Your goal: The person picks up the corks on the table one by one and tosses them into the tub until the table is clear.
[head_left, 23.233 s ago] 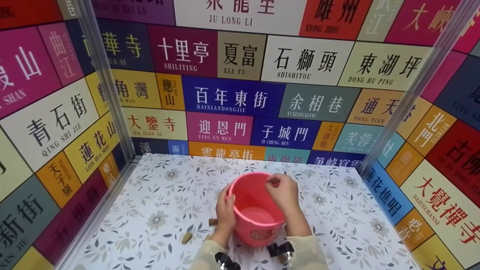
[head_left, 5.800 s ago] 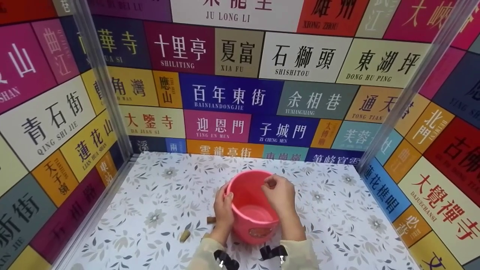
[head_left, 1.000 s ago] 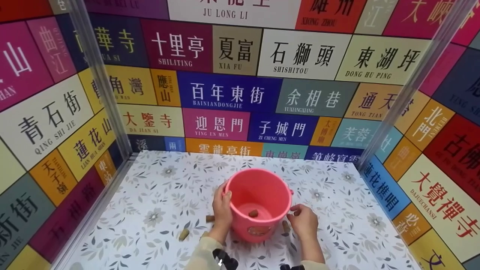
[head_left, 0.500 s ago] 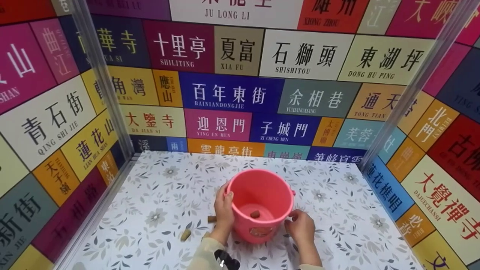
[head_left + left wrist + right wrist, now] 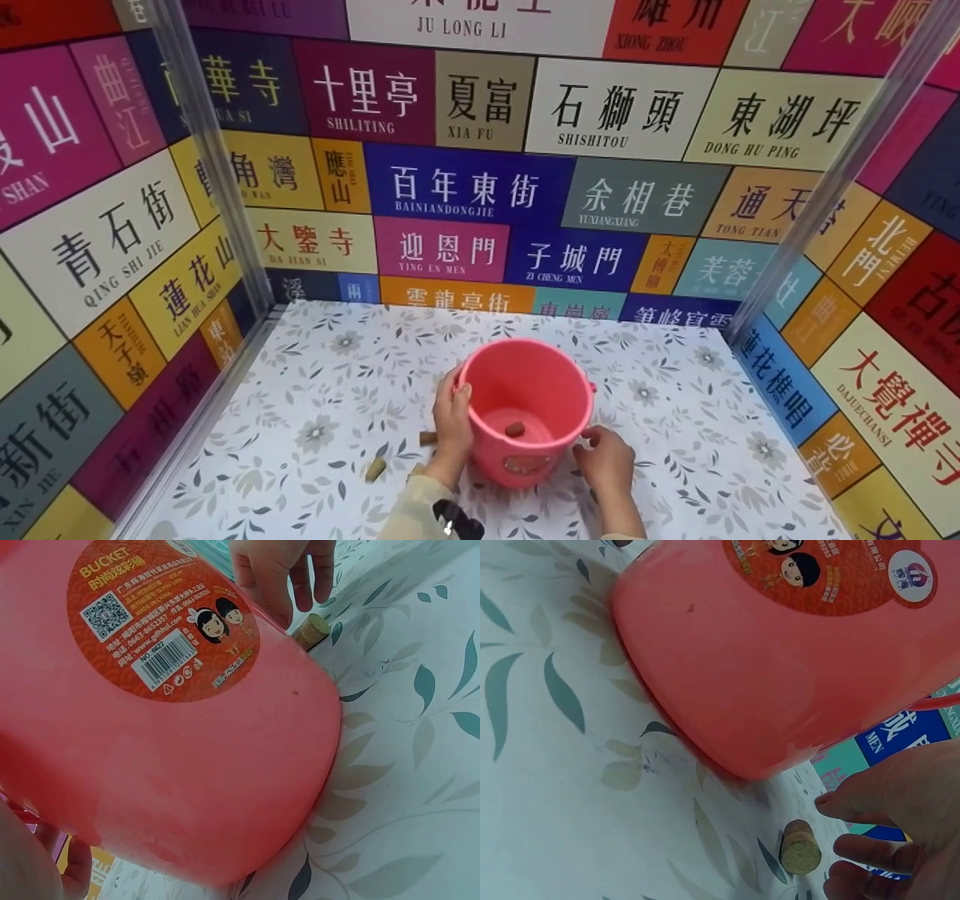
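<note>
A pink plastic bucket [image 5: 525, 450] stands on the table with its mouth tipped toward the head view; its round orange label [image 5: 165, 622] faces me. My left hand [image 5: 453, 420] grips the bucket's left rim, thumb over the edge. Inside on the floor of the bucket lies one brown cork [image 5: 514, 429]. My right hand [image 5: 606, 461] is low at the bucket's right side, thumb and fingers apart. Just off its fingertips, a cork [image 5: 801, 849] stands on the table; the hand hides this cork in the head view.
Left of the bucket lie a cork [image 5: 376, 469] and another cork [image 5: 428, 437] beside the left hand, with a third partly behind the left forearm. White leaf-patterned cloth [image 5: 315, 390] covers the table. Colourful sign-covered walls [image 5: 465, 187] enclose the back and sides.
Earlier my right hand was over the bucket's mouth, pinching; a cork has since appeared inside. The right hand came down to the right side and over the cork there. The left hand kept its grip.
</note>
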`<state>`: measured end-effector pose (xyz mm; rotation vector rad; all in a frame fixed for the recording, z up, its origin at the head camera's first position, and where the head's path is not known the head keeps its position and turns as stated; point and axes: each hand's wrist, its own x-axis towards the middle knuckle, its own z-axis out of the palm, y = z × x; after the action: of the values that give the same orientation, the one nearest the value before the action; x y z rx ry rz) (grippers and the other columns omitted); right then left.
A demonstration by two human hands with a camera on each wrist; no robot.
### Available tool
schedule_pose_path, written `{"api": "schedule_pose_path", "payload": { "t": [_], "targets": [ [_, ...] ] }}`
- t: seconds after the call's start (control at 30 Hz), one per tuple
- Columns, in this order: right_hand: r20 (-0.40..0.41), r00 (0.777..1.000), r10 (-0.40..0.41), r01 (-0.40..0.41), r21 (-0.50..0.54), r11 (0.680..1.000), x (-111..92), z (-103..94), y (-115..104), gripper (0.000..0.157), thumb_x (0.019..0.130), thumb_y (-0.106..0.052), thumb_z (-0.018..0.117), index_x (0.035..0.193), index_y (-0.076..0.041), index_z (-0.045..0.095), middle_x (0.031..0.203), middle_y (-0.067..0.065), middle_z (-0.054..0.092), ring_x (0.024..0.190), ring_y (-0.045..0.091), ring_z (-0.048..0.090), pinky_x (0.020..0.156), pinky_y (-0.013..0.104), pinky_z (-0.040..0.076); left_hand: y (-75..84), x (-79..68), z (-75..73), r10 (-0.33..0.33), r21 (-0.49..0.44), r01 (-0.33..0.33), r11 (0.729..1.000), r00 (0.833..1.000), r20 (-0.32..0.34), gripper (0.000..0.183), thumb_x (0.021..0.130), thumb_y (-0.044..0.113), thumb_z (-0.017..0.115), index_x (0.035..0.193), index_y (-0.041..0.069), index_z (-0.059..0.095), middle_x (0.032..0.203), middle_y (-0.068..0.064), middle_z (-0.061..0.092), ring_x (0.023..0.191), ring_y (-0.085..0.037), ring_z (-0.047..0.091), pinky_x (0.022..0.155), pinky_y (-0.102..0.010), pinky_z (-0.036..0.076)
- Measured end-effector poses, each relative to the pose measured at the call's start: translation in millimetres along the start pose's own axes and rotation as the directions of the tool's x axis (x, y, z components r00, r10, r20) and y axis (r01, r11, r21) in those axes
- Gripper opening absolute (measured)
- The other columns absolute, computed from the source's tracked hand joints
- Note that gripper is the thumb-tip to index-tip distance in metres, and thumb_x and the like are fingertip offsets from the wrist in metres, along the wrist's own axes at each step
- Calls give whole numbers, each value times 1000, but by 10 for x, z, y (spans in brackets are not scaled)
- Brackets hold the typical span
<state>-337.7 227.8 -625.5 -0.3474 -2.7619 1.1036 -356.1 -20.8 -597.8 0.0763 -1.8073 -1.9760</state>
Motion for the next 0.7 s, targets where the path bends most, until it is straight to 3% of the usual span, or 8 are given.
{"api": "schedule_pose_path", "payload": {
  "t": [0.17, 0.3, 0.4, 0.7],
  "targets": [
    [-35, 997, -68, 67, -45, 997, -6, 38, 22, 23, 86, -13, 75, 106, -1, 77, 98, 20, 74, 93, 41, 70, 95, 60, 42, -1, 10, 4, -7, 10, 6, 1000, 1000, 5, 43, 104, 11, 52, 146, 5, 61, 147, -16, 64, 136, -33, 60, 119, -51, 47],
    [-17, 998, -55, 54, -68, 996, -9, 76, 31, 22, 89, -14, 73, 106, -2, 77, 102, 20, 74, 98, 40, 70, 99, 61, 48, -19, 16, 11, 13, 29, -13, 1000, 1000, -7, 43, 103, 11, 51, 144, 4, 63, 144, -17, 65, 134, -33, 61, 118, -49, 48],
    [-6, 999, -32, 31, -72, 997, -2, 107, 40, 21, 91, -14, 72, 108, -2, 76, 105, 20, 74, 100, 38, 70, 92, 59, 55, -32, 22, 18, 26, 31, -26, 999, 1000, -14, 43, 102, 10, 52, 142, 2, 64, 142, -17, 66, 131, -33, 62, 116, -48, 49],
    [-53, 995, -81, 74, -121, 990, 27, 190, 81, 13, 91, -10, 71, 101, -3, 76, 89, 13, 73, 84, 30, 68, 81, 52, 55, -24, 16, 9, 2, 30, -2, 1000, 1000, 5, 43, 104, 11, 51, 145, 5, 62, 144, -15, 65, 132, -32, 62, 116, -51, 50]
  ]
}}
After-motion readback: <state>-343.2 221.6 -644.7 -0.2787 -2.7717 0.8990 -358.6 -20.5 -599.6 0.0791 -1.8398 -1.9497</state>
